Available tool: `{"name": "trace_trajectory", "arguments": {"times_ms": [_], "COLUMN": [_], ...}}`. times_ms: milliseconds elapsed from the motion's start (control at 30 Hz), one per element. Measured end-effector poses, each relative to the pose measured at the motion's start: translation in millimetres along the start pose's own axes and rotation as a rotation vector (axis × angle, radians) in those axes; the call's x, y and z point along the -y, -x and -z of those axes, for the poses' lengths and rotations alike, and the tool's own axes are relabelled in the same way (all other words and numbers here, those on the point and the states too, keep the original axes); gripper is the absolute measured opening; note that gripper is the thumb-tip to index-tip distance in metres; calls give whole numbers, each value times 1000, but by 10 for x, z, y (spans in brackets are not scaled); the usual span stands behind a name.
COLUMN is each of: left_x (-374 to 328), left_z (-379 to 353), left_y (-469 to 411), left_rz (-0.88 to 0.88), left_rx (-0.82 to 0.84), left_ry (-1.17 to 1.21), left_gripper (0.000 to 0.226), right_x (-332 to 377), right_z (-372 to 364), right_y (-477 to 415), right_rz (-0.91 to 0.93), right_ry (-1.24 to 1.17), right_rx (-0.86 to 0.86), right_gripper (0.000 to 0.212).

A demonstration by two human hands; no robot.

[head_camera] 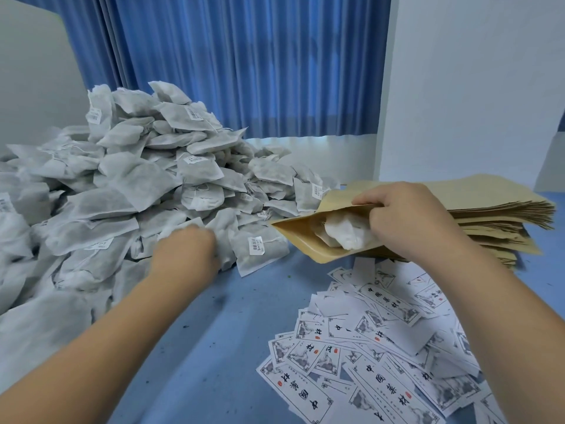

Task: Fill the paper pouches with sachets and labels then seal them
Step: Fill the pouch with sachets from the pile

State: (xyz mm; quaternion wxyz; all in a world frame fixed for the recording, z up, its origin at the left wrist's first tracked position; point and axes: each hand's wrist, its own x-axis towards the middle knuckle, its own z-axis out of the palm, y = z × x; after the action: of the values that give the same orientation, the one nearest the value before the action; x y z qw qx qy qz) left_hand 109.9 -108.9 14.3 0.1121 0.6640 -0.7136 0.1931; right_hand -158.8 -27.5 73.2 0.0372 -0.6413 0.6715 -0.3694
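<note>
A bare strip of blue table [220,332] ran from 6 o'clock to the centre. It was hemmed in by the sachet heap [128,185] at 9 to 10 o'clock and the scattered labels [382,332] at 4 to 5. The pouch stack [495,209] sat at 3 o'clock. The right hand [409,218] pinched the upper lip of a paper pouch [305,237] just left of the stack, mouth gaping toward 8 o'clock, length roughly 9-to-3, with a sachet [345,231] inside. The left hand [186,246], blurred, touched the heap's near edge; its grip could not be made out.
</note>
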Motion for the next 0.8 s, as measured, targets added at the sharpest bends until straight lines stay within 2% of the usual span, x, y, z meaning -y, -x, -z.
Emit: {"name": "trace_trajectory", "arguments": {"times_ms": [67, 167, 233, 267, 367, 467, 700, 800], "left_x": [-136, -373, -520, -581, -647, -606, -508, -487], "left_z": [116, 170, 73, -10, -216, -310, -384, -456], "left_y": [-61, -242, -319, -352, -409, -412, -248, -155], "left_rz": [-127, -289, -378, -367, -284, -262, -314, -325], "left_rx": [-47, 34, 56, 78, 311, 425, 246, 284], "left_ry": [242, 476, 365, 242, 9, 28, 141, 163], "left_gripper": [32, 32, 13, 13, 41, 65, 53, 54], "right_x": [-35, -69, -73, -74, -98, -115, -105, -90], "right_z": [2, 19, 18, 17, 14, 25, 18, 8], "right_y": [-26, -34, -30, -30, -33, -54, -45, -42], "right_rz": [-2, -22, -24, -26, -44, -61, -41, -28], "right_ry": [4, 14, 31, 38, 30, 15, 39, 40], "right_rx": [-7, -18, -21, -22, -28, -22, -13, -1], "right_gripper": [53, 47, 47, 47, 50, 50, 44, 42]}}
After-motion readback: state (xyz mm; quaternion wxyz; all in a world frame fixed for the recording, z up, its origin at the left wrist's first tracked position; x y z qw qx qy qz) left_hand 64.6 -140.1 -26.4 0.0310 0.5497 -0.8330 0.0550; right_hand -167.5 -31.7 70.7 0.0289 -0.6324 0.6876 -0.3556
